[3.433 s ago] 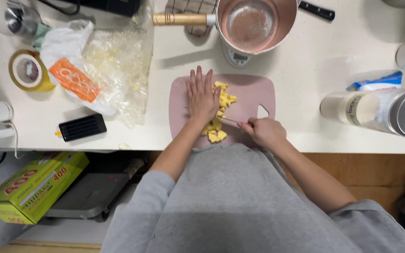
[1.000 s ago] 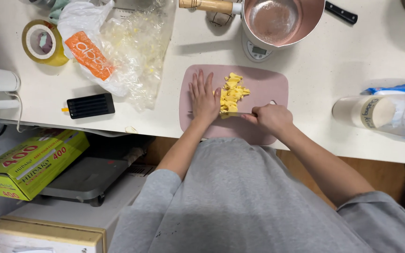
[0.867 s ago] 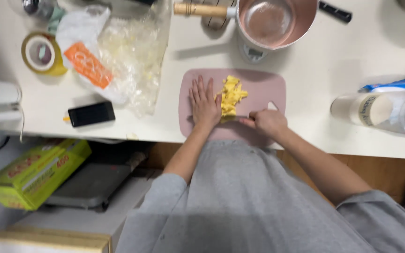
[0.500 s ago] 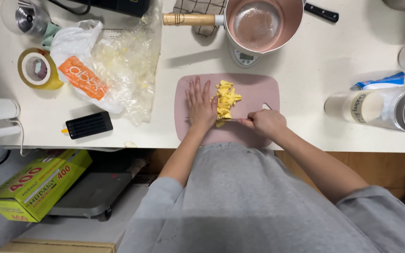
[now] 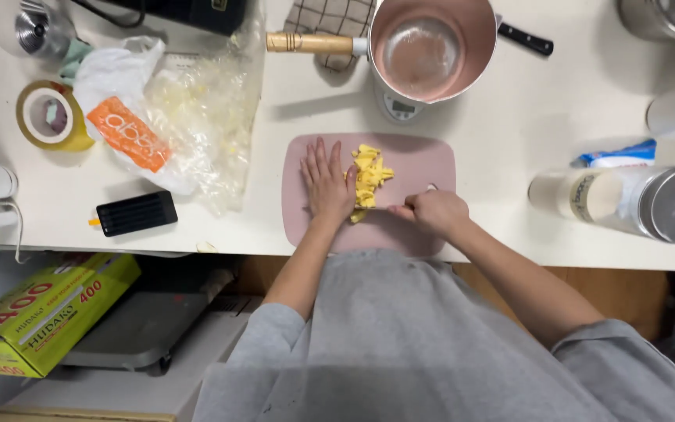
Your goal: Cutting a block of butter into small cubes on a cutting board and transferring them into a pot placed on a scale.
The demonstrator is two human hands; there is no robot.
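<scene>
At the near edge of the white counter (image 5: 509,101), the right hand (image 5: 435,212) is curled into a fist around what looks like a thin knife, its blade too slender to make out clearly, pointing left toward the yellow food pieces (image 5: 367,177). These sit heaped in the middle of the pink cutting board (image 5: 423,160), touching the left hand (image 5: 325,181), which lies flat with fingers spread, holding nothing. With the fingertips so close to the blade's path, a slip could nick them, and a sideways push could scatter pieces off the board. Farther back, the copper saucepan (image 5: 431,48) rests on a small scale (image 5: 394,107); a knock to its wooden handle could tip it.
</scene>
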